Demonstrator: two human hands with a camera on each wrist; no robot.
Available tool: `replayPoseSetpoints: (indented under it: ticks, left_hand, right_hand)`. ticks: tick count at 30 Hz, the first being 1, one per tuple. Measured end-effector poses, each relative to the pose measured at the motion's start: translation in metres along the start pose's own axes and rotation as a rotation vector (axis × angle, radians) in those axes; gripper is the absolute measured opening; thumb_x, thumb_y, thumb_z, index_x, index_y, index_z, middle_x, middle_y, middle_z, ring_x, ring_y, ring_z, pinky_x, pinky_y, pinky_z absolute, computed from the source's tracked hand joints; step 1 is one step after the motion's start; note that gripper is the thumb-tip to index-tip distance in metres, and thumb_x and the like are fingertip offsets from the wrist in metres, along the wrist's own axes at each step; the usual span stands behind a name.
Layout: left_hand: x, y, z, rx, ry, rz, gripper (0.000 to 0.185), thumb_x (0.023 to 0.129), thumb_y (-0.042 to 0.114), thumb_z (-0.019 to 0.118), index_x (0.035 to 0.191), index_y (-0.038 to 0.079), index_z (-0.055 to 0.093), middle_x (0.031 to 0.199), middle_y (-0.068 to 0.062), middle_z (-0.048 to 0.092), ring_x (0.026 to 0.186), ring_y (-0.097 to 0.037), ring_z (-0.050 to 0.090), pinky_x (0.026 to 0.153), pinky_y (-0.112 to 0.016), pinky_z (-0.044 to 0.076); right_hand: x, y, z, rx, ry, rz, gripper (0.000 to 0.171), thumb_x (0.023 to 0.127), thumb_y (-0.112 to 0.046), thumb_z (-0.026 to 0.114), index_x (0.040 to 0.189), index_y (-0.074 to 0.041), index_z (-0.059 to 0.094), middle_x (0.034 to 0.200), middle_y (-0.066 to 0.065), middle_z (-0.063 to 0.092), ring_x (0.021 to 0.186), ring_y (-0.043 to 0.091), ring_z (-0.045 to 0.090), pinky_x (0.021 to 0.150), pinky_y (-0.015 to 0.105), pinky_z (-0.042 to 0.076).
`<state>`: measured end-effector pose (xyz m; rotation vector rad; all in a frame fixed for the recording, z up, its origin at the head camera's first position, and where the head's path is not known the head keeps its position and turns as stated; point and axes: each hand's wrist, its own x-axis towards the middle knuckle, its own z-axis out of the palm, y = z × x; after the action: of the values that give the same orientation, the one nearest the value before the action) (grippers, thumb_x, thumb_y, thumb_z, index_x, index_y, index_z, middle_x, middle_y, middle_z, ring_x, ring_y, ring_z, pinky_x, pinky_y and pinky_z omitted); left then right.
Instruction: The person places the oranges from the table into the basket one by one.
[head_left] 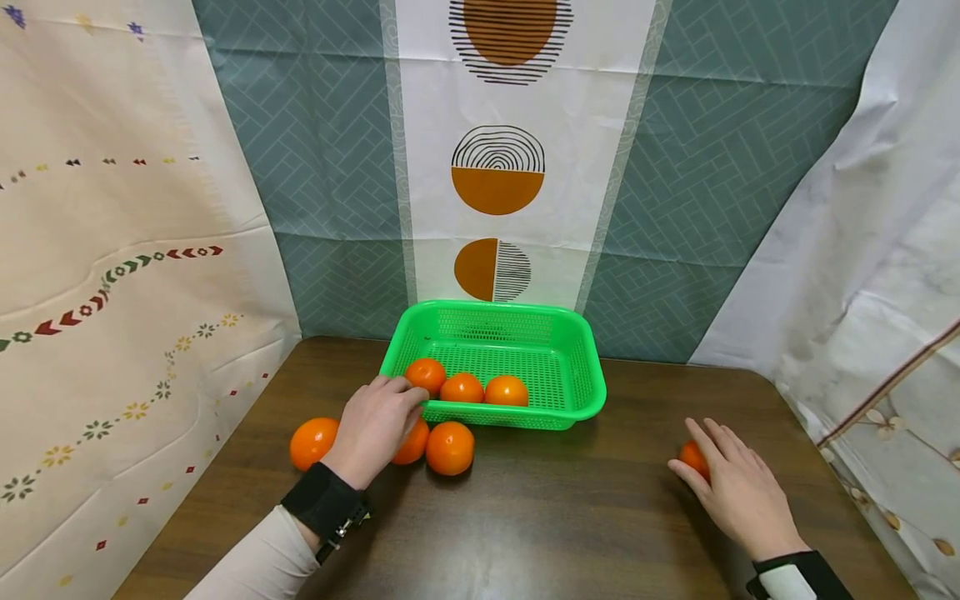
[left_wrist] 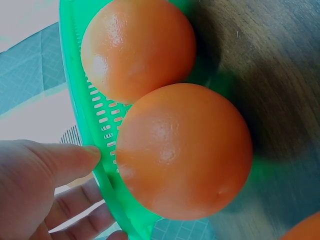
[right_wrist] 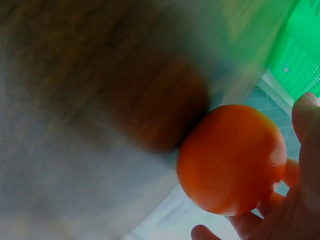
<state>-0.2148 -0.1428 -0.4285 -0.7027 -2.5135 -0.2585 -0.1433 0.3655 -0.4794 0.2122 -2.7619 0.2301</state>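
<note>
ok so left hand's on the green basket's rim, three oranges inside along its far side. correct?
Not the far side: the head view shows the three oranges along the near side of the green basket. Left hand on its rim is right.

Brown table under basket, oranges

Head view: your own vantage, facing forward and down across the tabletop. Wrist views: tilted close-ups looking past your fingers. All three share the green basket, cornered at your right wrist's upper right.
</note>
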Motion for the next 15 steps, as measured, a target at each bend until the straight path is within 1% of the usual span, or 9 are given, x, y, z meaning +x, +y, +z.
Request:
replayPoseSetpoints:
  ticks: [2, 9, 15]
  left_hand:
    - [0.0000, -0.0002, 0.0001, 0.000, 0.000, 0.000, 0.014, 0.088, 0.015, 0.079, 0.102, 0.019, 0.076, 0.094, 0.002, 0.065, 0.084, -0.023, 0.057, 0.066, -0.035, 0.048]
    - [0.0005, -0.0003, 0.0003, -0.001, -0.004, 0.000, 0.014, 0.088, 0.016, 0.079, 0.102, 0.019, 0.076, 0.094, 0.002, 0.065, 0.084, -0.023, 0.057, 0.066, -0.034, 0.048]
    - [0.0007, -0.0009, 0.0007, 0.006, -0.007, 0.000, 0.014, 0.088, 0.016, 0.079, 0.102, 0.019, 0.075, 0.095, 0.002, 0.065, 0.084, -0.023, 0.057, 0.066, -0.034, 0.048]
  right_hand:
    - [0.0001, 0.0006, 0.0005, -0.001, -0.005, 0.010, 0.079, 0.091, -0.054, 0.068, 0.152, -0.010, 0.043, 0.146, 0.029, 0.043, 0.132, 0.052, 0.039, 0.103, 0.071, 0.030]
    - [-0.0004, 0.0008, 0.0008, -0.007, -0.033, 0.049, 0.082, 0.089, -0.056, 0.069, 0.152, -0.010, 0.043, 0.146, 0.029, 0.042, 0.130, 0.052, 0.040, 0.095, 0.073, 0.037]
    - [-0.0002, 0.0004, 0.0021, 0.000, -0.074, 0.082, 0.082, 0.090, -0.059, 0.067, 0.153, -0.012, 0.041, 0.148, 0.028, 0.039, 0.128, 0.053, 0.041, 0.082, 0.075, 0.043]
